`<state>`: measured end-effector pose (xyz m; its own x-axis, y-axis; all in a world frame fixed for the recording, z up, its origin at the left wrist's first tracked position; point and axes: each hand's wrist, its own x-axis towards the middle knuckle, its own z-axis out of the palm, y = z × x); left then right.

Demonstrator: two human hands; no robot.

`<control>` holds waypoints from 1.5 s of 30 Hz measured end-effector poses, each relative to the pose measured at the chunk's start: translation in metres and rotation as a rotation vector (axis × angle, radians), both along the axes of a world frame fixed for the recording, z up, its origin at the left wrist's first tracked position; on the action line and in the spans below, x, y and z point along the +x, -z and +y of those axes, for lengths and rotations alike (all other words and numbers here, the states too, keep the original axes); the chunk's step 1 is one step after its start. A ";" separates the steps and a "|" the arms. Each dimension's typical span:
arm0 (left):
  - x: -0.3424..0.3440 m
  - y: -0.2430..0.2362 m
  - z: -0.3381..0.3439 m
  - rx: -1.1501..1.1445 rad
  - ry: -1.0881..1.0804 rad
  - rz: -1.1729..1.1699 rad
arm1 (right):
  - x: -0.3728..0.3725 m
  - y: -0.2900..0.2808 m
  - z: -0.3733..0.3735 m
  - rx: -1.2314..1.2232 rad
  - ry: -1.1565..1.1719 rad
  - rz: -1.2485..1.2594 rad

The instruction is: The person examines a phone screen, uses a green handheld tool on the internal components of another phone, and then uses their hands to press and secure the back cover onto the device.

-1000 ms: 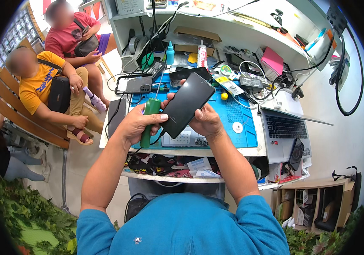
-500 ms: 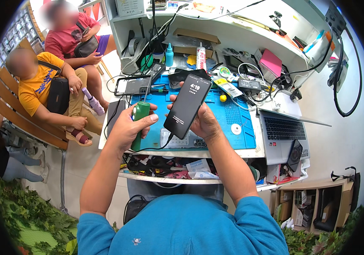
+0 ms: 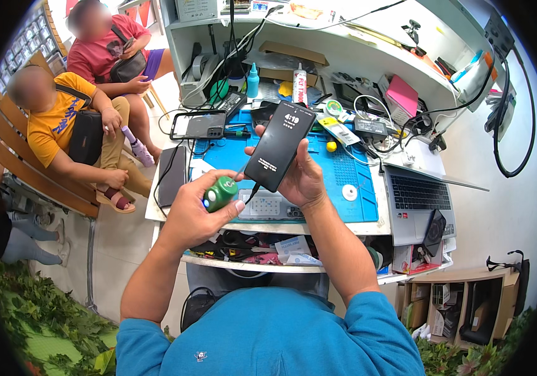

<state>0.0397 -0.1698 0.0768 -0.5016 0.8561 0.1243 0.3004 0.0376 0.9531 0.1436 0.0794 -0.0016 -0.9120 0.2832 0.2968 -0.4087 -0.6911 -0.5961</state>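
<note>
Clearly, the white workbench is the largest thing within reach, with a silver laptop half-turned at its right end and a blue repair mat spread across the middle. Above that mat, near its centre, is the black smartphone, held tilted with its screen up toward the wearer. Its display was nearly dark a second ago; now it shows a lock screen with a clock and a few small lines of text, so the phone is powered and responding. The green cylindrical tool has changed too: half a second ago it stood nearly upright, whereas now it is tipped so that its rounded end faces the camera, just beside the phone's lower left corner. Its far end is too blurred to make out.

As for the fingers, the right hand cradles the phone from behind, fingertips showing at the left edge and thumb raised along the right one. The left hand is curled around the tool, index finger and thumb apart by only its thickness; the other fingers are mostly hidden. Smallest, a thin black cable meets the phone's bottom edge.
</note>
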 end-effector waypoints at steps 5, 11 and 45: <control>0.008 0.014 0.001 0.063 0.039 0.193 | -0.005 0.001 0.002 -0.147 -0.106 0.090; 0.012 0.015 -0.002 -0.011 0.037 0.382 | -0.008 0.001 0.000 -0.165 -0.093 0.077; 0.001 0.008 -0.015 -0.305 0.116 0.540 | -0.023 -0.006 -0.009 -0.110 0.045 -0.030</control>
<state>0.0409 -0.1849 0.0690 -0.3384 0.9380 0.0757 0.7549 0.2225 0.6169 0.1210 0.0709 0.0040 -0.9055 0.3537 0.2344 -0.4241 -0.7345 -0.5298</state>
